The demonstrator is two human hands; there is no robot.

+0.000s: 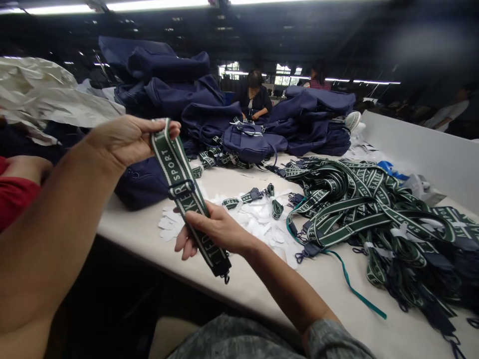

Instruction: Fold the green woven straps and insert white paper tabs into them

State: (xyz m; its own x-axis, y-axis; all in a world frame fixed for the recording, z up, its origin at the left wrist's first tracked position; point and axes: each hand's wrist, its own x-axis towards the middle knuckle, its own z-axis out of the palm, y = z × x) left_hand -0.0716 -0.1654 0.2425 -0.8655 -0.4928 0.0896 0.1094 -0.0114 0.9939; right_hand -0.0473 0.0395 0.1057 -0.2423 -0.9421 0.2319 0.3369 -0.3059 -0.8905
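Observation:
A green strap with white lettering (179, 172) is stretched between my hands above the table's front edge. My left hand (129, 138) is closed on its folded upper end. Around its lower part, my right hand (215, 229) is closed, thumb on top, with a dark metal clip (225, 277) hanging below. A dark slider (181, 189) sits on the strap between the hands. Beyond my right hand lie white paper-like pieces (258, 224) and a small bundled strap (243, 198).
A large heap of green straps (359, 199) covers the table's right side. Navy bags (247, 142) are piled at the back. A person (255, 99) works behind them. At the left are crumpled pale sheets (45, 94) and a red sleeve (17, 187). A grey panel (422, 149) borders the right.

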